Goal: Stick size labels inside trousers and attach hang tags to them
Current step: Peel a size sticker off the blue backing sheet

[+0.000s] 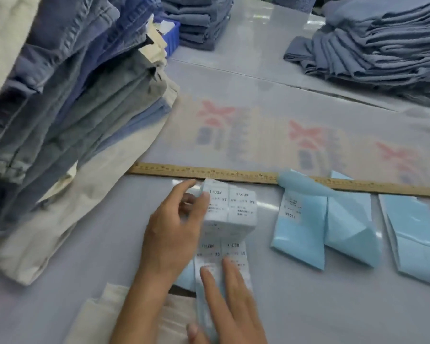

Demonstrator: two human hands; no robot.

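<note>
A folded strip of white size labels (230,212) printed "1103# XS" on pale blue backing lies near the table's front, just below a wooden ruler (246,175). My left hand (174,232) grips the strip's upper fold from the left, thumb on its top label. My right hand (230,299) presses flat, fingers straight, on the strip's lower part (233,252). Cream trousers (104,316) lie under my forearms at the bottom edge.
A tall leaning stack of blue, grey and cream trousers (67,108) fills the left. Empty blue backing strips (333,227) lie to the right of the labels. More folded blue stacks (382,45) and a blue bin (170,33) sit at the back.
</note>
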